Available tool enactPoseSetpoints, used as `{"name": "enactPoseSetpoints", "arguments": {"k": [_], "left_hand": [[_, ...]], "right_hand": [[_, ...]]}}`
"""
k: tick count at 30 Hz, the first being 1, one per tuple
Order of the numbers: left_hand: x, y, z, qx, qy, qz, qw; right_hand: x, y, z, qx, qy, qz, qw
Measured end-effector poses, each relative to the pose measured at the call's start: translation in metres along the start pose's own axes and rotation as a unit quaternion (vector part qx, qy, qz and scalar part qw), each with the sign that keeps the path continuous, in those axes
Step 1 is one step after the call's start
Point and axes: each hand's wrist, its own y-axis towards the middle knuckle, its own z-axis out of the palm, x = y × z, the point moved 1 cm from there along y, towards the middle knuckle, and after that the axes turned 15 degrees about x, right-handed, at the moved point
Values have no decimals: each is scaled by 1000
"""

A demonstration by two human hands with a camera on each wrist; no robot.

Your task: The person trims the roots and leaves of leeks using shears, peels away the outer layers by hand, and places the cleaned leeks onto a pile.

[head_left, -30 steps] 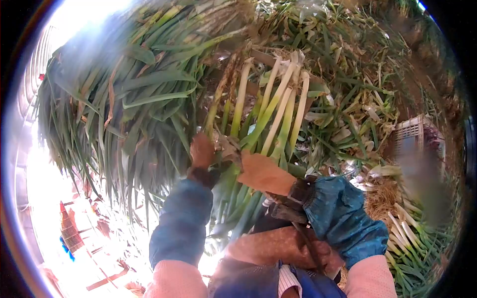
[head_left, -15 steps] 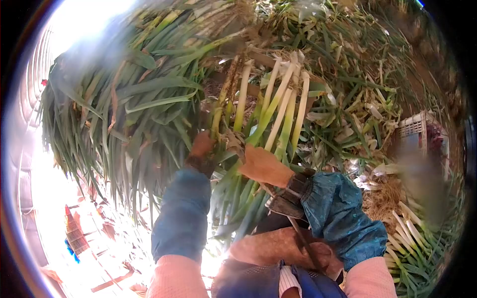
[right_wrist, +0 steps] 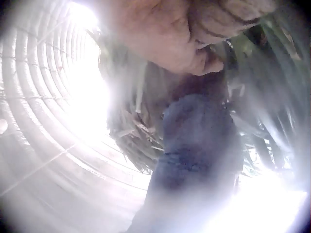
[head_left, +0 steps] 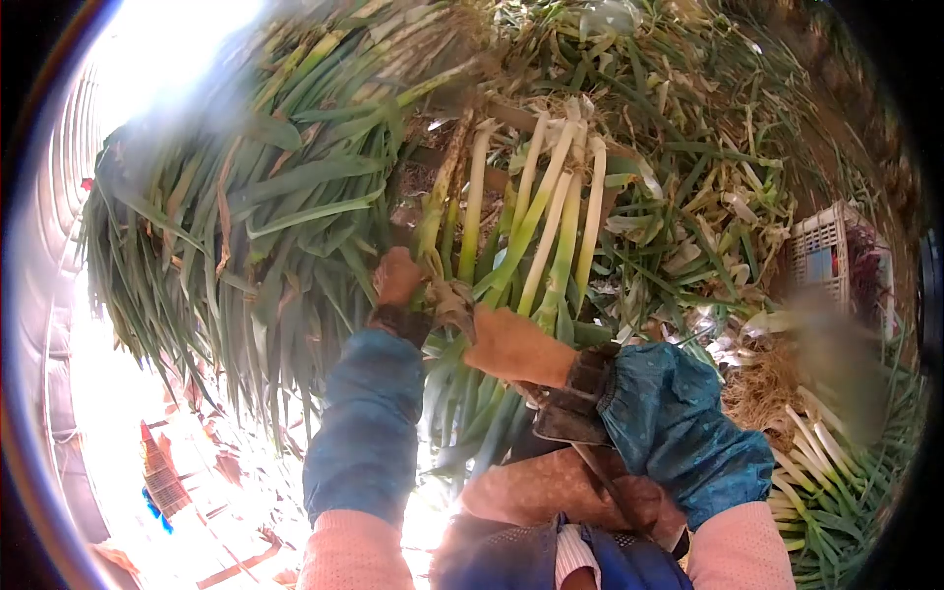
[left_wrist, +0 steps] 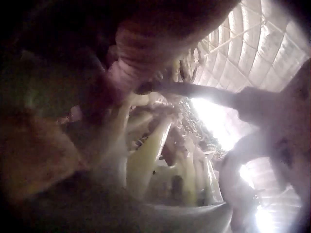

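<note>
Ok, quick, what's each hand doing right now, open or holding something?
Left hand: at the leeks, grip can't be told.
Right hand: closed, apparently pinching the withered leaf.

Pale-green stalks below a shadowed hand, bright ribbed sheeting behind.

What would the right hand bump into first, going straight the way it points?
Probably the withered leaf just ahead of the right hand, perhaps already touching it, with the left hand beyond; depth is unclear.

Both forearms reach forward; left fingers and right fingers curl close together.
</note>
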Motion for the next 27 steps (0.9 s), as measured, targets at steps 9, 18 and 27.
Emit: {"name": "enactPoseSetpoints", "arguments": {"k": [9,18,27], "left_hand": [[-20,-25,-15,-8,-37,-6,999],[-22,-26,-18,21,-16,18,999],[6,38,15,42,-61,66,995]], "right_hand": [[1,-4,-9,-86,8,-13,996],[-9,6,-6,-82,26,-31,996],[3,-5,-18,-36,38,-9,999]]}}
